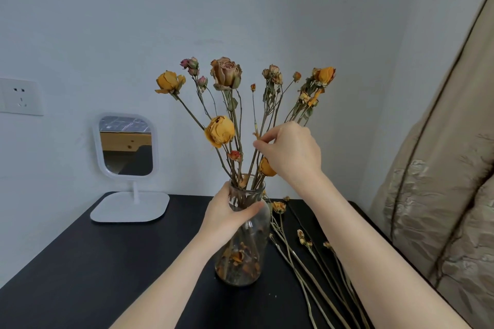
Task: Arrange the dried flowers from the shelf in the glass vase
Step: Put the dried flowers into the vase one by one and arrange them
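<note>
Filling most of the view is a pale blue-grey wall [240,8], with a black tabletop [107,262] running along its foot. A beige curtain [441,195] with a raised pattern and a dark cord hangs down the right edge. At the back left of the tabletop stands a white-framed mirror [125,145] on a flat white base, its glass tilted and reflecting pale wood.

Near the middle of the tabletop stands the glass vase [246,262], upright, clear, with a narrow neck and fallen orange petals lying in its bottom. A fan of dried roses [226,75] rises from it, mostly yellow-orange, with one large brownish-pink bloom and a few small pink buds at the top. Just to the right of the vase, loose stems [307,262] with small dried buds lie flat on the black surface, running toward the viewer.

The left hand [227,215] grips the vase at its neck, thumb pressed across the front of the glass. The right hand [294,152] is raised among the stalks, thumb and forefinger pinching a thin stem [264,121] that stands in the vase. A white wall socket [20,96] sits at the far left edge.
</note>
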Demonstrator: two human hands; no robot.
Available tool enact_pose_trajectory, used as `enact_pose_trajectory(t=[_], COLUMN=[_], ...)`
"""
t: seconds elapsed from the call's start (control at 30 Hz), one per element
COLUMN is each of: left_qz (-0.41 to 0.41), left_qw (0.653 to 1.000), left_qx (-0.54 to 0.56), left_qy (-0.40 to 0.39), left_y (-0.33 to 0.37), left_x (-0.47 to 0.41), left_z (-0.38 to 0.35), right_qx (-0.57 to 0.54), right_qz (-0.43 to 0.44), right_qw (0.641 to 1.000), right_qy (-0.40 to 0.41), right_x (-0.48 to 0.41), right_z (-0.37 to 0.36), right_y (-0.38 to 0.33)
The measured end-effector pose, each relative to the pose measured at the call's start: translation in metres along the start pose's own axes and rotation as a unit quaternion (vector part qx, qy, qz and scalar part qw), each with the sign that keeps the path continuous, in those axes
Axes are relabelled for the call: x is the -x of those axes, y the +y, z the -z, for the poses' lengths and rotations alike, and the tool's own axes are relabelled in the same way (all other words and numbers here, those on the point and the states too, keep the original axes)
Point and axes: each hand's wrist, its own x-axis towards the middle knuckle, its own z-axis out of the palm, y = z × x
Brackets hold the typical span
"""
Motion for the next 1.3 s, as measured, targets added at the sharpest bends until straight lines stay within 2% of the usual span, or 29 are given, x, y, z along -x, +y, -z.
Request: enact_pose_trajectory(t=[0.17, 0.4, 0.6, 0.9, 1.07, 1.3], left_qz=[0.003, 0.01, 0.007, 0.007, 0.005, 0.007], left_qw=[1.0, 1.0, 1.0, 1.0, 1.0, 1.0], left_qx=[-0.003, 0.001, 0.003, 0.002, -0.002, -0.003], left_qy=[-0.003, -0.002, -0.003, -0.004, -0.004, -0.001], left_y=[0.001, -0.001, -0.003, -0.003, -0.003, -0.002], left_x=[0.0, 0.0, -0.002, -0.001, -0.001, -0.001], left_z=[0.0, 0.0, -0.001, -0.001, -0.001, -0.001], right_qx=[0.043, -0.002, 0.066, 0.075, 0.148, 0.234], right_qz=[-0.005, -0.003, -0.04, -0.033, -0.023, 0.0], right_qw=[0.995, 0.997, 0.981, 0.984, 0.979, 0.969], right_qy=[-0.086, -0.079, -0.178, -0.159, -0.141, -0.076], right_x=[-0.006, -0.018, -0.017, -0.023, -0.023, -0.025], right_z=[0.002, 0.007, 0.001, 0.002, -0.006, -0.016], right_y=[-0.004, -0.012, -0.009, -0.017, -0.018, -0.02])
